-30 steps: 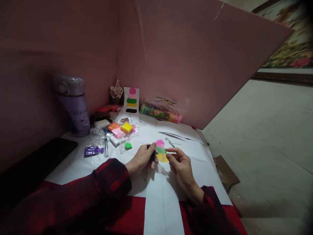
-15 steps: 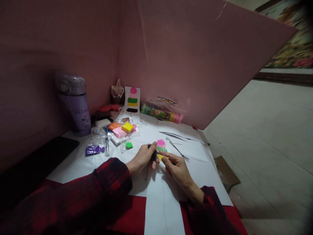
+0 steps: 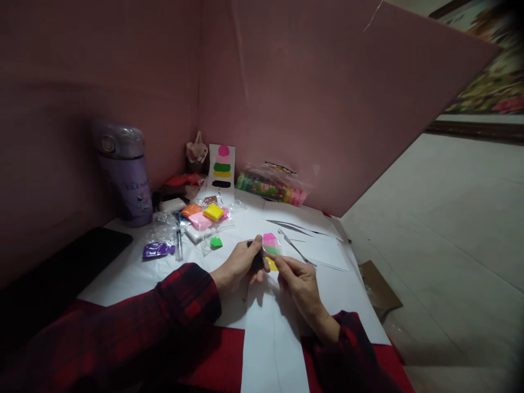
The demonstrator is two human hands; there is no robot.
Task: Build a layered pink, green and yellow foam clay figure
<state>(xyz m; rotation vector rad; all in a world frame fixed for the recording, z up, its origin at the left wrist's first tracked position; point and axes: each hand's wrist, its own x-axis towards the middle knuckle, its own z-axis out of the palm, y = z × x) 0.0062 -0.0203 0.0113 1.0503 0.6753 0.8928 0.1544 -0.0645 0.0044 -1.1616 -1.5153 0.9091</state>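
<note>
My left hand (image 3: 237, 266) grips a flattened black lump of clay (image 3: 257, 260) between its thumb and fingers, above the white paper. Close on its right, my right hand (image 3: 303, 285) is curled, with its fingertips drawn together at the lump's edge; what they pinch is too small to make out. Just behind both hands lies a clay picture (image 3: 269, 240) with pink, green and yellow layers, its lower part partly covered by my fingers. A metal modelling tool (image 3: 295, 245) rests to the right of that picture.
Bagged clay, including a yellow pack (image 3: 213, 212) and a purple pack (image 3: 159, 250), lies left of centre. A painted card (image 3: 222, 174) leans at the back. A purple tumbler (image 3: 126, 180) and a dark flat object (image 3: 82, 262) stand left. Cut paper strips (image 3: 289, 225) lie right.
My right hand's fingers have curled in and drawn slightly right, away from the black clay. The left hand keeps hold of the clay almost in place.
</note>
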